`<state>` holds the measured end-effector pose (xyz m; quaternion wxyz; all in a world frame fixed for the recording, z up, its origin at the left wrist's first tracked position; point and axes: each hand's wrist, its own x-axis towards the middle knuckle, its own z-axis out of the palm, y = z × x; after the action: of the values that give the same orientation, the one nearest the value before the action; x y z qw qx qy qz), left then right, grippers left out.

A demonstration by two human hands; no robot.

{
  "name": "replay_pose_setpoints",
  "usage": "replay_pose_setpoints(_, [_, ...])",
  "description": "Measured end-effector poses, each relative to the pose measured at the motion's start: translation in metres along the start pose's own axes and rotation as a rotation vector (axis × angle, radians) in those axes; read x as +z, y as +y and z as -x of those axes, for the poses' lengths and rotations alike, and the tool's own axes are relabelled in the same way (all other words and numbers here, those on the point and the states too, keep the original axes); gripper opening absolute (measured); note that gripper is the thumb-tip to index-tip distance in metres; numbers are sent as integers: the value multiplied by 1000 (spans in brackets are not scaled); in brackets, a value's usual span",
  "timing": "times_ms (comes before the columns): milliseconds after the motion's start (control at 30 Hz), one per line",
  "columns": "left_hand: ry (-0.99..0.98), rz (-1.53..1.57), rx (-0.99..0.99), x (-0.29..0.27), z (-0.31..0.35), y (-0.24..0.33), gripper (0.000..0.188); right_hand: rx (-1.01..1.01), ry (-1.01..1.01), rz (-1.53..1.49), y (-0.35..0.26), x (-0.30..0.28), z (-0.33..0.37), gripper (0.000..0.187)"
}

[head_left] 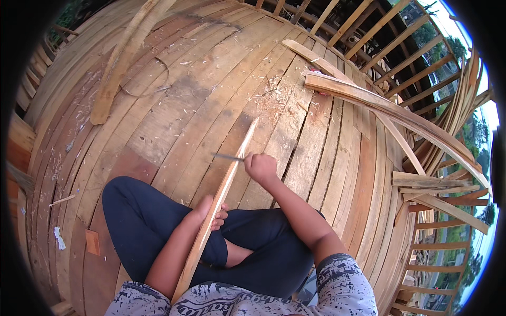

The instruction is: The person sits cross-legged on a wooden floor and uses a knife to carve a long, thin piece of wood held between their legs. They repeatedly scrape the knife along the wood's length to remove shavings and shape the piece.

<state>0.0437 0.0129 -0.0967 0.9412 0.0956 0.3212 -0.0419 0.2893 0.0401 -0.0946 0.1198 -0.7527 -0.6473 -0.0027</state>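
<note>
A long wooden strip [223,190] with a pale, freshly cut face runs from my chest out over my crossed legs, its tapered tip pointing away. My left hand [212,212] is wrapped round it at about the middle. In my right hand [260,167], closed in a fist, is a knife [227,156]. Its dark narrow blade points left and lies across the strip, below the tip. The fist hides the knife's handle.
Wood shavings [274,95] lie on the plank floor [174,105] beyond the strip. Long boards [363,95] rest at the right, and a thick plank [113,79] lies far left. A slatted railing [400,47] borders the far right. A small wood block [93,243] sits left of my knee.
</note>
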Motion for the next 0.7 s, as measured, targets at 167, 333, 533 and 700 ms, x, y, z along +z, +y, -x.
replay_pose_setpoints(167, [24, -7, -7, 2, 0, 6, 24, -54, 53, -49, -11, 8, -3, 47])
replay_pose_setpoints(333, [62, 13, -3, 6, -4, 1, 24, -5, 147, -85, 14, 16, -19, 49])
replay_pose_setpoints(533, [88, 6, -26, 7, -4, 5, 26, -38, 149, -31, 36, 17, -26, 49])
replay_pose_setpoints(700, [73, -3, -12, 2, -9, 9, 29, 174, 106, 16, 39, 22, -48, 48])
